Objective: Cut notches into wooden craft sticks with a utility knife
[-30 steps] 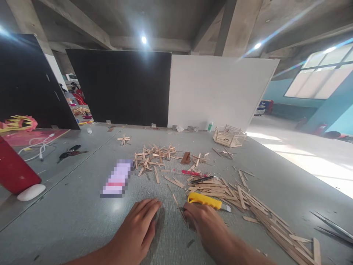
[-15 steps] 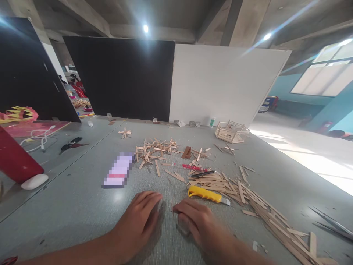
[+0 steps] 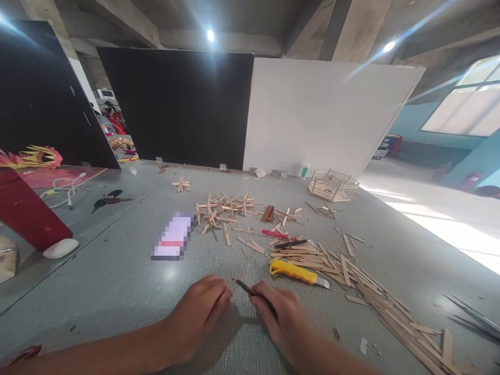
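Left of the cutter [image 3: 292, 272], the right hand [image 3: 282, 312] pinches a slim dark tool [image 3: 244, 286]; can't tell what the left hand [image 3: 199, 311] grips

The right hand [image 3: 279, 312], earlier up against the yellow-handled utility knife [image 3: 295, 272], now sits clear of it at lower centre, with a slim, dark, blade-like tool [image 3: 244, 287] pointing up and left from its fingers. The left hand [image 3: 201, 312] has drawn its flattened fingers and thumb together. A beige object [image 3: 7, 260], partly cut off, has entered at the left edge.
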The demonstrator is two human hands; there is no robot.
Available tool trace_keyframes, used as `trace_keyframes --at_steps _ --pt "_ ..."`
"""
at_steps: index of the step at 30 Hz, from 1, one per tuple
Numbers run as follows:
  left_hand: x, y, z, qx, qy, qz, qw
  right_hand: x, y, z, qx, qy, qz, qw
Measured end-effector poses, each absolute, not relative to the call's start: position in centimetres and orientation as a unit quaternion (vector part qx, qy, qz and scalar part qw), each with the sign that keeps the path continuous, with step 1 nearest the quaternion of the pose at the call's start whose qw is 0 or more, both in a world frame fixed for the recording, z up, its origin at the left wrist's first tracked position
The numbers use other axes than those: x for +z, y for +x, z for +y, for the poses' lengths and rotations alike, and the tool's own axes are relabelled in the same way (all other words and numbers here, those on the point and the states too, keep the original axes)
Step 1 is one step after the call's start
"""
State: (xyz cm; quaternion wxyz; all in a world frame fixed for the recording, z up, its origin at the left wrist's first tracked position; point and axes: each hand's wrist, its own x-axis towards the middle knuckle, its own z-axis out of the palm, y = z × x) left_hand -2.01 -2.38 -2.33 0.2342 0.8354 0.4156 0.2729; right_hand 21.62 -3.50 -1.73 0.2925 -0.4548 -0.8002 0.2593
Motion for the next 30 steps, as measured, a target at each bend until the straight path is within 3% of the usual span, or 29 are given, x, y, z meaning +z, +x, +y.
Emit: trace_keyframes --at_steps 6,9,14,19,21,25,30 --pt "-2.9 -2.1 -1.7 0.257 0.789 0.499 0.250 -0.8 21.5 -3.9 0.556 -0.482 -0.620 0.271" --pt "-3.1 -2.0 -1.5 0.255 0.784 0.515 0.233 -1.0 21.3 -5.2 0.514 -0.447 -0.676 0.281" --pt "-3.3 -2.1 -1.6 0.253 0.784 0.525 0.214 -0.5 21.0 -5.7 0.473 -0.325 -0.799 0.181" --pt "-3.3 -2.3 -1.4 0.251 0.788 0.524 0.203 0.9 21.6 -4.8 0.348 -0.482 -0.760 0.261" --pt "-3.5 -2.2 -1.4 0.253 0.791 0.523 0.193 1.3 21.7 -5.0 0.381 -0.471 -0.753 0.257" --pt "-3.9 -2.2 -1.4 0.258 0.794 0.521 0.179 2.6 21.7 -5.4 0.489 -0.317 -0.795 0.169" --pt "-3.7 -2.4 -1.4 0.259 0.792 0.528 0.165 2.7 22.3 -4.7 0.372 -0.487 -0.771 0.174"
